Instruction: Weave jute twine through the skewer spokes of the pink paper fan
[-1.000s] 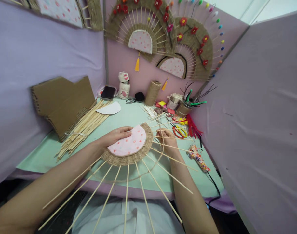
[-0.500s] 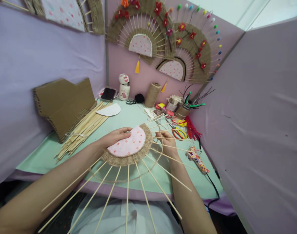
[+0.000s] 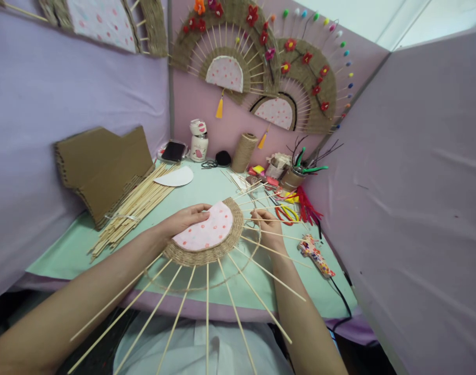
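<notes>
Plainly, the left hand (image 3: 188, 217) is holding the half-round fan (image 3: 204, 232) by its straight edge, its grip narrowing with the thumb over the dotted cloth; the sticks (image 3: 207, 312) are splaying outward from the woven band (image 3: 238, 229). The right hand (image 3: 269, 229) is reaching among the right-side sticks, beside a loose loop of twine (image 3: 206, 288); whether that grip is pinching twine, I cannot tell.

Around them, the green tabletop (image 3: 171, 203) is bearing bundled sticks (image 3: 138, 205), cardboard (image 3: 105, 166), a twine spool (image 3: 244, 152) and scissors (image 3: 287, 213). Behind, decorated fans (image 3: 224, 73) are hanging on the pink wall (image 3: 194, 101). Several lower stick ends are running out of view.
</notes>
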### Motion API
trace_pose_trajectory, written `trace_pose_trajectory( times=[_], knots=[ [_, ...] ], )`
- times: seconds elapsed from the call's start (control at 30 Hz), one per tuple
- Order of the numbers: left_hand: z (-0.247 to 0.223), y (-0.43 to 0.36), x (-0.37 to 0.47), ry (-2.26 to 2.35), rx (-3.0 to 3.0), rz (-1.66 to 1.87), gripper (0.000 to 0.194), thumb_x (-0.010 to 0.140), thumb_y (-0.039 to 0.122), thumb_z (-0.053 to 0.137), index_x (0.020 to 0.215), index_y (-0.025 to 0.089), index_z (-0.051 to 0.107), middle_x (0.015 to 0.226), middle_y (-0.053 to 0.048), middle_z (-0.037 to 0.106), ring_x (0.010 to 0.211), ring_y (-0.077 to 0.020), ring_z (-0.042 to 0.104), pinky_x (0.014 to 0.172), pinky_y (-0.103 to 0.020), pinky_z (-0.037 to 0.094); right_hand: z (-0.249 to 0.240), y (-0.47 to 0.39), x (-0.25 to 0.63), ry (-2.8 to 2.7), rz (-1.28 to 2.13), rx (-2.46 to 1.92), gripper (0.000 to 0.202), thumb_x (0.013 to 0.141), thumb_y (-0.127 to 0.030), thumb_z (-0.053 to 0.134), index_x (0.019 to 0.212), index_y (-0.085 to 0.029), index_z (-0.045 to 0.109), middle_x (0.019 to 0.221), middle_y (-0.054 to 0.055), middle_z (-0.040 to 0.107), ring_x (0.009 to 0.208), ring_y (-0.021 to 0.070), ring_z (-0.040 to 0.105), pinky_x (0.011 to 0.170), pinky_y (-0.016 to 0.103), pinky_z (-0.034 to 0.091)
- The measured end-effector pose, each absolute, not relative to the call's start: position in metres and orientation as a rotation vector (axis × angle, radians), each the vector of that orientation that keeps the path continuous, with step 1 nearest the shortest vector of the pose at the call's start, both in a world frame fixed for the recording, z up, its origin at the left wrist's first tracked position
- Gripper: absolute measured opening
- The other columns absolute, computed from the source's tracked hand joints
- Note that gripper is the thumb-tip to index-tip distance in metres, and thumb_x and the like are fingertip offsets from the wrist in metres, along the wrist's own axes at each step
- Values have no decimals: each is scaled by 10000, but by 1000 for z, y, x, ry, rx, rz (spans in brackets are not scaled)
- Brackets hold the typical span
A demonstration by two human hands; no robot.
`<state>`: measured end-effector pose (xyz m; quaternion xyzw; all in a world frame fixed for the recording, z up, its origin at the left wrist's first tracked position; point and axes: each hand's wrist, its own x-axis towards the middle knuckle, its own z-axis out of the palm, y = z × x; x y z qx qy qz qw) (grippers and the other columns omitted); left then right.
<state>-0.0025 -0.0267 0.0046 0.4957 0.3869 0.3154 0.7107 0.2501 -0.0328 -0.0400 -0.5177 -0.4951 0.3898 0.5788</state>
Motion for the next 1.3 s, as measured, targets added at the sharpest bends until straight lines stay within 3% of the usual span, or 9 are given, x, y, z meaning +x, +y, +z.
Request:
trace_pose_trajectory(
  times=[0.3,0.57,0.8,1.3],
  knots=[
    [9,-29,-1,885,1087,716,454,606,394,742,977,174,602,771,1,650,571,-101,557,534,-213,394,-40,-34,251,-1137,936,-1198,242,681,-423,668,734,-189,638,667,-7,590,596,114,482,586,251,378],
    [5,-26,-2,895,1089,687,457,610,380,742,986,161,600,742,7,646,546,-91,551,510,-203,385,-41,-34,253,-1148,878,-1176,204,717,-383,624,823,-212,656,860,20,638,744,140,540,707,276,414],
    [1,-24,-3,889,1111,650,493,612,384,739,1027,162,593,750,7,653,562,-96,565,523,-203,397,-40,-37,249,-1113,1030,-1102,241,676,-360,685,875,-225,664,837,6,637,671,111,536,630,248,410],
    [-1,-24,-2,863,1135,601,491,632,391,727,1039,167,568,753,7,658,541,-84,563,490,-184,393,-42,-34,247,-1048,1025,-1012,176,601,-299,745,710,-198,650,732,-11,601,544,74,461,521,220,360]
  ],
)
